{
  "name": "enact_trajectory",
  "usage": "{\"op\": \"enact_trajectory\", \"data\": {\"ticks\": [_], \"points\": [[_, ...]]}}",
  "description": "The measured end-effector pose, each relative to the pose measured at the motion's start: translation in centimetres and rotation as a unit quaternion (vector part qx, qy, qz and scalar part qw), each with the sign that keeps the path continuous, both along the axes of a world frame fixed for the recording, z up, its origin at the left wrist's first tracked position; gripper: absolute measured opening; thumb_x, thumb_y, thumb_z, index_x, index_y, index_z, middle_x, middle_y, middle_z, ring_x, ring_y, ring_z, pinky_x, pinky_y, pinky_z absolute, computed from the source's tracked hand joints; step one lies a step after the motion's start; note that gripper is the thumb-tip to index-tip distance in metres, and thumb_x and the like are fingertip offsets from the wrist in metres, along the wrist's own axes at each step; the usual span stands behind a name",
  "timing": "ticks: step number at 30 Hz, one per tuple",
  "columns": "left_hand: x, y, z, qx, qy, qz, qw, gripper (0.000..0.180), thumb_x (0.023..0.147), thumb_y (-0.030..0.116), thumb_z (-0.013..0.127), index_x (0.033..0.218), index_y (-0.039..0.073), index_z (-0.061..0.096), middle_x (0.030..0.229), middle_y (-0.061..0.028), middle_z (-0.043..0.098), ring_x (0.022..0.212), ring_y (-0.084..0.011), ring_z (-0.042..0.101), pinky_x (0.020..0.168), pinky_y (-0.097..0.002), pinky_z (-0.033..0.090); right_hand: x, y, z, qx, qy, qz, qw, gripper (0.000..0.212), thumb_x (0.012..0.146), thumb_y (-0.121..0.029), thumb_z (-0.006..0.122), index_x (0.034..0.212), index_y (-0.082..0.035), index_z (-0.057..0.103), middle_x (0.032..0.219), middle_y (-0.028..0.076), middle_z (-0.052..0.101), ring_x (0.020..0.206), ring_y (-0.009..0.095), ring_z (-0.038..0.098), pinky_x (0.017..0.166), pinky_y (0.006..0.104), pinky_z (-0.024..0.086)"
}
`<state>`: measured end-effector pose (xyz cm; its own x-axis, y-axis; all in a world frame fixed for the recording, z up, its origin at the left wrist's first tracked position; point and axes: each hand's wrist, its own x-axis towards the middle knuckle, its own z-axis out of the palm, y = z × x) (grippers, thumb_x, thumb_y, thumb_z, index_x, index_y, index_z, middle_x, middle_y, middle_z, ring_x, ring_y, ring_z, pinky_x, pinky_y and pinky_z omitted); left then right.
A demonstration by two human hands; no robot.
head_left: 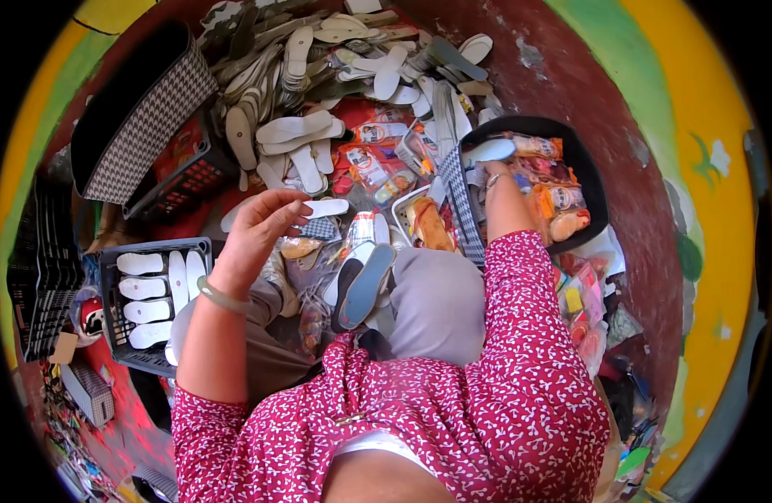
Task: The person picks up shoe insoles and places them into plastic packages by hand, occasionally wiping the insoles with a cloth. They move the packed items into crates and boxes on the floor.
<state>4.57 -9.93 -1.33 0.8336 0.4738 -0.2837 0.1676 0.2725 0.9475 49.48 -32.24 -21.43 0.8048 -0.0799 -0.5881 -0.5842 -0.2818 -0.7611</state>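
Ideally, the pale-blue oblong insole (pixel 492 150) inside the black-and-white houndstooth basket (pixel 459 211) is being handled unbent by the right hand (pixel 495 173), grip unclear; the left hand (pixel 266 220) is being held empty, loosely curled

Two hands (pixel 269 220) (pixel 494 170), at least six white insoles (pixel 147 311) in one grey crate (pixel 112 306)

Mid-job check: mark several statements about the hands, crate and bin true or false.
1. The right hand reaches into the houndstooth bin. True.
2. Both hands are in that bin. False: the left hand is outside it.
3. White insoles lie in the dark crate at left. True.
4. The thick pale bangle is on the right wrist. False: the bangle is on the left.
5. That bin holds wrapped packets. True.
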Motion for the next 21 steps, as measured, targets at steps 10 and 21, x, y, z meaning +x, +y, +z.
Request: {"op": "enact_trajectory", "data": {"ticks": [10, 21], "points": [[-0.2, -0.4, -0.5, 0.056, 0.019, -0.036, 0.998, 0.023, 0.091, 0.015, 0.053, 0.107, 0.000, 0.057, 0.093, -0.0053, 0.062, 0.084, -0.0098, 0.057, 0.073, -0.0229, 0.046, 1.9, 0.3, 0.7, -0.412, -0.178, 0.341, 0.826, 0.035, 0.077, -0.011, 0.052, 0.110, -0.002, 0.059, 0.112, 0.021, 0.055, 0.107, 0.034, 0.052, 0.090, 0.0418, 0.043], [-1.1, -0.6, 0.2, 0.068, 0.019, -0.017, 0.997, 0.024, 0.092, 0.015, 0.051, 0.107, -0.002, 0.057, 0.091, -0.0051, 0.062, 0.086, -0.0097, 0.057, 0.075, -0.0231, 0.046, 0.0, 4.5, 4.6, -0.553, -0.207, 0.508, 0.627, 0.039, 0.078, -0.015, 0.045, 0.112, -0.002, 0.059, 0.118, 0.022, 0.054, 0.114, 0.034, 0.050, 0.095, 0.0389, 0.040]]}}
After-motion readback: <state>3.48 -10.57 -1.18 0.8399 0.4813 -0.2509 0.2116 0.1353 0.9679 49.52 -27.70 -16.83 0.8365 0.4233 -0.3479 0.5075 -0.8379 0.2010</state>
